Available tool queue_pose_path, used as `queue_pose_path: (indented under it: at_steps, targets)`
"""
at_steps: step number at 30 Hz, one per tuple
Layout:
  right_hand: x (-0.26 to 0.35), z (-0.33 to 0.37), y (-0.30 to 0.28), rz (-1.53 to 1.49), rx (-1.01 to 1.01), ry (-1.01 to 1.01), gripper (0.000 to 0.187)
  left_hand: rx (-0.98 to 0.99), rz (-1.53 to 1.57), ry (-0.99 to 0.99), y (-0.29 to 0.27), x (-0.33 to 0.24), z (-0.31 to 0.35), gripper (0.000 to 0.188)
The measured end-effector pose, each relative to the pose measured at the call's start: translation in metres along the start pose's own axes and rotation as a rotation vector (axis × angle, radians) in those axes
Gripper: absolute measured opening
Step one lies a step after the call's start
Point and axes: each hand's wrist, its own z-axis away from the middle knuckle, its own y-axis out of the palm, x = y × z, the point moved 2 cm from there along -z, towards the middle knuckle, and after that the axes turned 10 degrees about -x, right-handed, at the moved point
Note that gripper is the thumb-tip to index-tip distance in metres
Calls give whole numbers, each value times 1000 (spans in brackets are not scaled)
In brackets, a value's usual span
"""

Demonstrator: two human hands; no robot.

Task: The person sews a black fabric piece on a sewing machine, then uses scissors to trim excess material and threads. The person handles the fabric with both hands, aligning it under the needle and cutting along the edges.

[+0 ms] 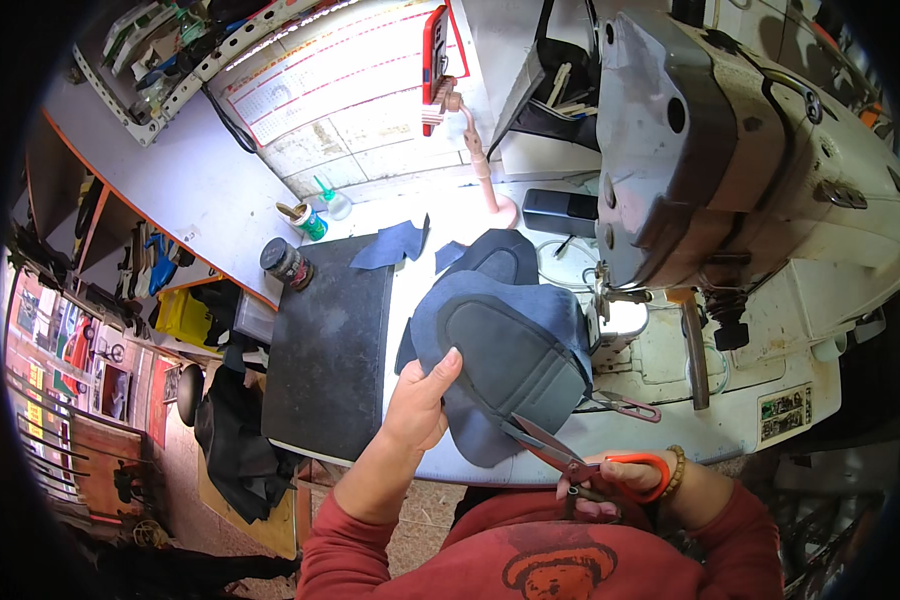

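Note:
My left hand (420, 405) grips a black padded panel with a rounded end (510, 350) by its left edge, thumb on top. The panel lies on a larger piece of blue-grey fabric (485, 440) that spreads out around it. My right hand (600, 490) holds scissors with orange handles (548, 448), fingers wrapped around the handles. Their blades point up and left, touching or just over the fabric's lower right edge; I cannot tell whether they are cutting. Behind lies another dark padded piece (495, 258), partly covered.
A sewing machine (750, 180) fills the right side, with a wooden-handled tool (692, 345) beside its needle area. Pink-handled snips (630, 406) lie near the table edge. A black mat (325, 350), dark jar (286, 264), fabric scraps (392, 245) and phone stand (482, 180) are around the work.

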Motion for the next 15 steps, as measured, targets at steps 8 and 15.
queue_pose_path:
  at_steps: [8,15]
  targets:
    - [4,3,0,90,-15,-17,65,24,11,-13,5,-1,-1,30]
    - [7,-5,10,120,-39,-79,60,11,-65,16,9,1,3,29]
